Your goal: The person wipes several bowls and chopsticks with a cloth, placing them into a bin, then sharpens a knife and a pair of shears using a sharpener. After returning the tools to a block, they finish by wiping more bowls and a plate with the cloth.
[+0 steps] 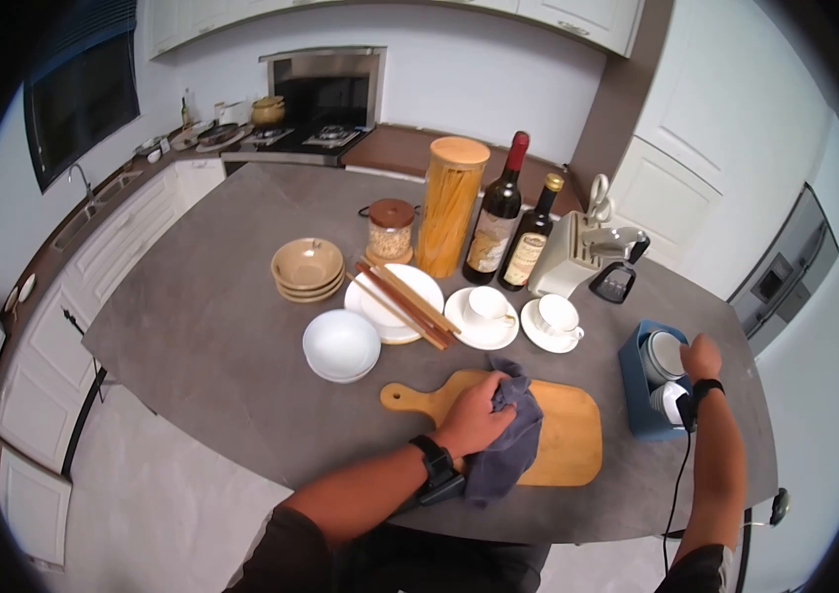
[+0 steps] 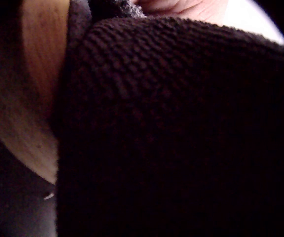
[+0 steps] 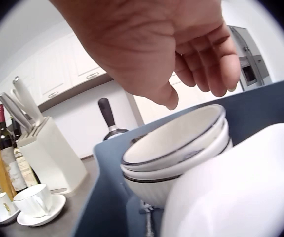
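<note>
gripping the grey cloth (image 1: 515, 445) with your left hand (image 1: 474, 420), you have its long axis near to far across the cutting board (image 1: 573, 435), whose handle points left. your right hand (image 1: 701, 358), fingers loosely bent, hangs above bowls (image 3: 174, 140) in the blue bin (image 1: 647, 423) at right. far bottle labels (image 1: 489, 243) are unreadable.

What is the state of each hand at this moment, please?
Left hand: closed, gripping the dark cloth.
Right hand: open, fingers loosely bent, holding nothing, above the bowls in the blue bin.
</note>
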### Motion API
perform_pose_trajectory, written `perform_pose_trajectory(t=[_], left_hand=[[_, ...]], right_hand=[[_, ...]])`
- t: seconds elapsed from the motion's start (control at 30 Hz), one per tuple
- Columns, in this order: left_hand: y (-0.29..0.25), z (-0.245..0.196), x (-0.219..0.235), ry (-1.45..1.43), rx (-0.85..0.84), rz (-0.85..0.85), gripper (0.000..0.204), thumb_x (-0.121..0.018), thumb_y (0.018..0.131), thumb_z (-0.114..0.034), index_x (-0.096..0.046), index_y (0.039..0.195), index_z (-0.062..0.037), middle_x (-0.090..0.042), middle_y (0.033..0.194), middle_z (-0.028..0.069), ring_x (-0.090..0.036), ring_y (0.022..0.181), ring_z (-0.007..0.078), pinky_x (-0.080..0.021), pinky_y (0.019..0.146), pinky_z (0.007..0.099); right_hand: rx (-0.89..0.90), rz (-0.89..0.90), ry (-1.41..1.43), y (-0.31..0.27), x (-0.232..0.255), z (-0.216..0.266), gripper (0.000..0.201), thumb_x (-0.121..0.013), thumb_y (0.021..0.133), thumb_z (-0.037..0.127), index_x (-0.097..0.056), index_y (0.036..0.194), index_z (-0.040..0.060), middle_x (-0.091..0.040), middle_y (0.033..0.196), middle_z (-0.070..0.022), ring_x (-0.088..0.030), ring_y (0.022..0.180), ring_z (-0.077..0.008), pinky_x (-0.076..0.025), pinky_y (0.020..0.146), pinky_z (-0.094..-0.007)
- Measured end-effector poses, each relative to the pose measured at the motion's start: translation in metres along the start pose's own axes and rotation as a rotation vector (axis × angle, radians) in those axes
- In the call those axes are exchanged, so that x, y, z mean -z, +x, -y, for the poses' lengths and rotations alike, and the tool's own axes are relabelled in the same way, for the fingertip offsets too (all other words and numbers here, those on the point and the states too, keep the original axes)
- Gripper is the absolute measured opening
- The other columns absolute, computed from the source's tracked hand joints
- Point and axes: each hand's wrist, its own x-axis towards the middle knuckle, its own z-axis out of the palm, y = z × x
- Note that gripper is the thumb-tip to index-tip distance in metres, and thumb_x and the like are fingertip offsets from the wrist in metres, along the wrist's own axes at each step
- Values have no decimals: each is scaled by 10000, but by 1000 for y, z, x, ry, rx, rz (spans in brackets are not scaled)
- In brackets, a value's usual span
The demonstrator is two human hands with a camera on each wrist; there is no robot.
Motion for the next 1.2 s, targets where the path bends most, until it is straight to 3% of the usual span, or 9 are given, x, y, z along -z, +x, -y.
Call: perform_pose_trajectory(t=[0.13,0.37,0.47,0.57,0.73,0.77,0.8,0.87,1.2], left_hand=[[-2,-1,2,-12,76,1,372,-746,930,-173,-628,1258,-42,-731,951,220,-716,892,433,-552,769,472],[-1,1,3,-21,42,24,325,-741,940,-143,-624,1221,-29,-734,996,229,-729,968,437,-560,822,457],[-1,1,3,-57,31,12,323,-722,904,-120,-614,1195,-35,-719,967,255,-704,958,480,-557,807,501],[-1,1,4,-31,50,30,329,-730,921,-135,-623,1214,-30,-730,996,239,-715,973,463,-558,833,491],[-1,13,-3,-82,-79,-15,374,-746,937,-167,-646,1270,-30,-746,1097,215,-716,1040,439,-565,900,475],[-3,3,2,117,-140,-40,382,-743,946,-184,-652,1287,-38,-740,1137,217,-707,1077,433,-565,924,472],[-4,-3,7,319,-201,-68,391,-739,954,-200,-659,1305,-46,-735,1177,220,-699,1115,428,-565,948,470],[-7,30,-10,202,-310,-161,392,-726,955,-211,-670,1309,-53,-715,1183,230,-680,1133,421,-565,950,469],[-9,32,-12,109,-243,-118,400,-733,944,-188,-660,1308,-39,-718,1155,235,-694,1087,423,-568,932,469]], right_hand=[[201,-181,85,-13,42,46,314,-790,925,316,-729,1072,46,-775,1069,-192,-745,1038,-417,-593,887,-525],[605,-179,463,-94,130,186,243,-805,917,218,-717,1047,33,-768,941,-181,-759,890,-389,-586,769,-471],[744,27,764,-145,170,254,210,-796,940,161,-743,1033,-20,-759,872,-189,-749,778,-309,-571,718,-399],[893,128,813,-186,197,318,253,-805,941,204,-749,1056,-14,-763,881,-209,-768,790,-328,-578,707,-409],[1033,312,753,-220,178,420,457,-811,922,440,-769,1052,4,-773,887,-224,-771,851,-392,-596,765,-472],[1068,315,743,-225,168,437,476,-808,919,462,-771,1048,6,-774,892,-227,-771,866,-400,-595,785,-481],[1074,305,746,-230,166,451,476,-808,919,462,-771,1048,6,-774,892,-227,-771,866,-400,-595,785,-481],[1110,369,655,-240,166,472,494,-815,911,461,-767,1049,-11,-778,931,-242,-770,917,-409,-592,833,-493],[1145,282,508,-257,145,506,345,-749,942,262,-709,1104,-40,-777,996,-271,-766,952,-437,-594,889,-526]])
